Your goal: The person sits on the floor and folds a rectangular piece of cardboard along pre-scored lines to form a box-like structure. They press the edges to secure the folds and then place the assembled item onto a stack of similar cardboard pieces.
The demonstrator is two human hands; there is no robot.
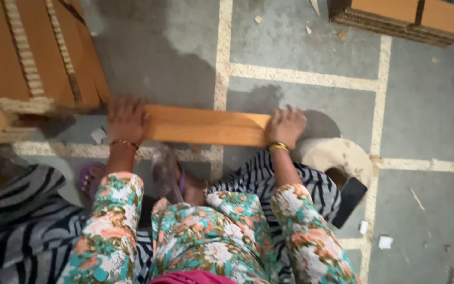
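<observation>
Head view: left hand (126, 119) and right hand (286, 126) press flat on a cardboard strip's (206, 125) ends — apparently flattening it; firm, even pressure comes next.

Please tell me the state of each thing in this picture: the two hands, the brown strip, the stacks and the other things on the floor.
left hand: pressed flat on one end of the cardboard strip
right hand: pressed on the other end of the strip
cardboard strip: lying flat on the floor, folded or layered
cardboard stacks: piled, corrugated edges showing
dark flat object: lying on the floor
paper scraps: scattered loose
</observation>
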